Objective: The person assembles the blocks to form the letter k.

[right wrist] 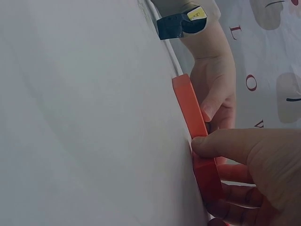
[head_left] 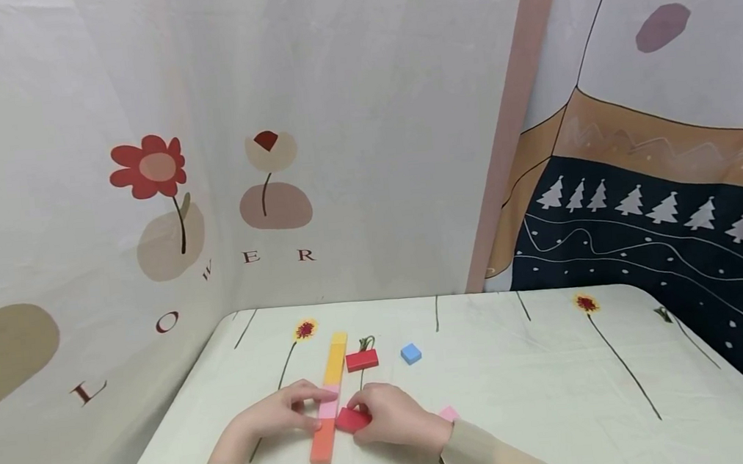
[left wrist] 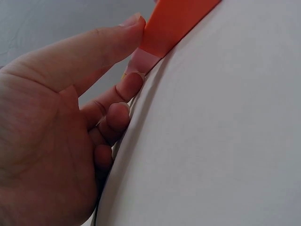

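Observation:
A straight row of flat blocks lies on the table in the head view: an amber-yellow block [head_left: 334, 362] at the far end, a pink block [head_left: 328, 410] in the middle, an orange block [head_left: 322, 444] nearest me. My left hand [head_left: 270, 418] holds the row at the pink part, index finger reaching over it and thumb against the left edge by the orange block. With thumb and fingers, my right hand [head_left: 393, 416] pinches a red block [head_left: 351, 419] close beside the row's right edge. In the right wrist view this red block [right wrist: 207, 179] adjoins the orange block [right wrist: 189, 103].
Another red block [head_left: 362, 360] lies right of the row's far part, with a blue block [head_left: 412, 354] further right. A pink block [head_left: 449, 414] shows partly behind my right wrist. Flower-print cloth covers the table [head_left: 524, 388]; printed curtains hang behind and at the left.

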The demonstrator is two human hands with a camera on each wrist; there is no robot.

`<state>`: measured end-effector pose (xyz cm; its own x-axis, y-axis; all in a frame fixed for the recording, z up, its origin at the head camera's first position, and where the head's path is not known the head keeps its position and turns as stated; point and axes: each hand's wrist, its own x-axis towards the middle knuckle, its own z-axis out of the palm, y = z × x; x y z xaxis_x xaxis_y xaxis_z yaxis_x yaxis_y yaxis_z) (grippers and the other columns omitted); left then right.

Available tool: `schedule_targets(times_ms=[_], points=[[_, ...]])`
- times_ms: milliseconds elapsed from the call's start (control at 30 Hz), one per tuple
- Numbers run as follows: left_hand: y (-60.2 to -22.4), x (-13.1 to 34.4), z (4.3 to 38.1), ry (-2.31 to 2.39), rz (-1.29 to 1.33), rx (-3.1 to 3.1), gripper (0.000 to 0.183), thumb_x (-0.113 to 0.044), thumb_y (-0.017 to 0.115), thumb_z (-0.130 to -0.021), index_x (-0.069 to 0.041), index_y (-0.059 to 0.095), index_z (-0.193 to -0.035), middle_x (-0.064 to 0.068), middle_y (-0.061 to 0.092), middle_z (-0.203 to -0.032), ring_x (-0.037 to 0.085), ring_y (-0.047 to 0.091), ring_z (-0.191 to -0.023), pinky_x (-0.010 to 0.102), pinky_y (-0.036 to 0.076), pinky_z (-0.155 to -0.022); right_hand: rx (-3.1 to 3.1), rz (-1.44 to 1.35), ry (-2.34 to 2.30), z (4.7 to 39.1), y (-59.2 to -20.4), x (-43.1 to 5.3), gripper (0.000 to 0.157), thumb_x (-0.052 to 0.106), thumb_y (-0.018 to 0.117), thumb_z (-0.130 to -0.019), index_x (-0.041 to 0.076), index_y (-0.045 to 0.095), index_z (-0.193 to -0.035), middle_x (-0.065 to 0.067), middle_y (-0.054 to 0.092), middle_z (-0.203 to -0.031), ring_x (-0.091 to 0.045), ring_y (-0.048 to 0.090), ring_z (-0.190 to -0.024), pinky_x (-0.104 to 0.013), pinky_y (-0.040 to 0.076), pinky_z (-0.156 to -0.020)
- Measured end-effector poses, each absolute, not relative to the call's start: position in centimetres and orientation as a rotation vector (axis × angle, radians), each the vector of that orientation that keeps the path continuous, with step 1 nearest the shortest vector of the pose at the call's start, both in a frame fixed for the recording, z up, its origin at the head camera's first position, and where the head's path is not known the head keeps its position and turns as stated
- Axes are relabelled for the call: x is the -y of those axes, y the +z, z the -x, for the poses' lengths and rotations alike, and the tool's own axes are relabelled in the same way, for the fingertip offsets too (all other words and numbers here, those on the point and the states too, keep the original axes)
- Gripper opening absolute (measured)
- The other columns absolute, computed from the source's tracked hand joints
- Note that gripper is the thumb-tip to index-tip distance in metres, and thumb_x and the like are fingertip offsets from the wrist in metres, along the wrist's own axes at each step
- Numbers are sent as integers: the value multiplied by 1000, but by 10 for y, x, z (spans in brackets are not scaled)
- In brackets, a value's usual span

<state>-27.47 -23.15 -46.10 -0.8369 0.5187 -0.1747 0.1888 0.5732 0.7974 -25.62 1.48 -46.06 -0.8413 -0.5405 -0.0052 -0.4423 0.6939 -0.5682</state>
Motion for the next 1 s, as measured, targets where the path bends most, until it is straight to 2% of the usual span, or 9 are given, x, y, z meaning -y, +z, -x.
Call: schedule_targets(times_ms=[433,633,800,1000], points=[[-460,230,275,1146,-552,-2426,44,-25,78,-81,-32,66,-123,-3,54,-115,23,44,-103,45,38,-84,-2733,816,-864,256,-462,-16,35,22,84,-73,17,73,-106,13,55,-79,-5,49,-71,-23,42,-66],[-462,231,275,1148,-553,-2429,44,-25,78,-81,-33,67,-123,-4,55,-115,23,45,-101,44,38,-83,-2722,843,-877,258,-460,-19,38,28,84,-74,17,72,-109,14,56,-79,-4,49,-71,-22,43,-67],[-461,231,275,1141,-546,-2436,44,-24,78,-81,-33,67,-122,-4,55,-115,23,45,-101,45,38,-82,-2729,835,-914,264,-449,-25,39,29,82,-76,13,72,-110,11,59,-81,-5,51,-71,-23,44,-65],[-461,231,273,1132,-517,-2445,43,-25,78,-81,-34,67,-122,-4,54,-114,23,44,-101,47,38,-83,-2785,908,-901,278,-428,-35,39,27,81,-78,9,71,-111,5,65,-90,-10,55,-78,-23,45,-65]])
